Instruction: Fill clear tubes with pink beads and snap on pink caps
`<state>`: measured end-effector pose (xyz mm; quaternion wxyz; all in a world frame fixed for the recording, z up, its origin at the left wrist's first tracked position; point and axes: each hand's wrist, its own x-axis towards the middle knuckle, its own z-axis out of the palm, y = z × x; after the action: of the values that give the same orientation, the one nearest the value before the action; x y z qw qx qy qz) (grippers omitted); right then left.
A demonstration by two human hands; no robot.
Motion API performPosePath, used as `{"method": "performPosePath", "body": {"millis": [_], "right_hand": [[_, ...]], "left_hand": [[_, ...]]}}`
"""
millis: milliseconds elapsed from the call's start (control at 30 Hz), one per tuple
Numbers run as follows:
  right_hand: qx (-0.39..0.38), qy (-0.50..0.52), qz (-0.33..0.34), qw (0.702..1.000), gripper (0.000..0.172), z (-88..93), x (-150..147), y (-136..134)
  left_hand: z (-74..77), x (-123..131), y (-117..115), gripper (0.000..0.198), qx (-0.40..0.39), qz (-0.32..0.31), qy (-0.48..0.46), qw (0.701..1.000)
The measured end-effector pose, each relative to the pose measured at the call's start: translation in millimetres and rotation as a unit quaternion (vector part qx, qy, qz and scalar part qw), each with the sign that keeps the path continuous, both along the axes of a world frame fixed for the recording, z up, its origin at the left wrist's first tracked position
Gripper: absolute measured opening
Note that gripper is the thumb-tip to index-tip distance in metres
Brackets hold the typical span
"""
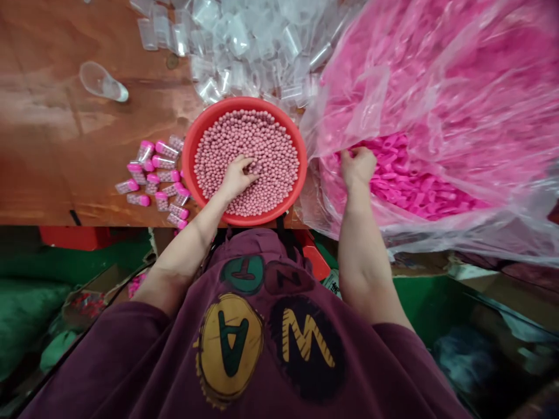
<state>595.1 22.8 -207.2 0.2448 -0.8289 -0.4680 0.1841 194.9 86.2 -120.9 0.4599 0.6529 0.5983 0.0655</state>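
- Pink beads (262, 139) fill red basin (190, 152) on bench (52, 145), centre.
- L hand (237, 174) rests in beads, fingers curled, pinching some.
- R hand (358, 166) fisted among pink caps (414, 186) inside clear bag (437, 87); grip contents can't tell.
- Capped vials (155, 174) lie just left of basin.

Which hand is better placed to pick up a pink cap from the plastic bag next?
The right hand: it rests in the open plastic bag on the pink caps, while the left hand is in the red bowl of beads.
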Motion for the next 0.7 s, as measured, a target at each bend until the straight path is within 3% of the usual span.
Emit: {"method": "performPosePath", "body": {"millis": [100,200,267,367,433,567,700], "right_hand": [[0.06,0.012,-0.111,0.992,0.035,10.7,9,-13],[0.168,0.052,-0.111,0.978,0.047,33.7,0,-37],[0.178,0.097,-0.082,0.976,0.058,49.2,-24,-50],[0.133,0.253,0.007,0.958,0.052,69.6,-84,-54],[0.113,0.319,0.069,0.939,0.053,83.8,-128,-45],[0.075,0.383,0.161,0.906,0.05,117.9,-190,-15],[0.037,0.377,0.231,0.896,0.049,139.7,-212,2]], "left_hand": [[15.5,-16,-2,0.047,0.014,-0.003,-0.075,0.997],[34.2,-29,-11,0.045,-0.042,0.042,-0.195,0.979],[47.0,-33,-18,0.04,-0.119,0.091,-0.28,0.948],[64.4,-32,-28,0.034,-0.224,0.137,-0.354,0.898],[72.5,-30,-32,0.033,-0.261,0.147,-0.371,0.879],[78.6,-27,-41,0.028,-0.282,0.155,-0.37,0.872],[80.3,-27,-50,0.024,-0.249,0.163,-0.325,0.898]]}}
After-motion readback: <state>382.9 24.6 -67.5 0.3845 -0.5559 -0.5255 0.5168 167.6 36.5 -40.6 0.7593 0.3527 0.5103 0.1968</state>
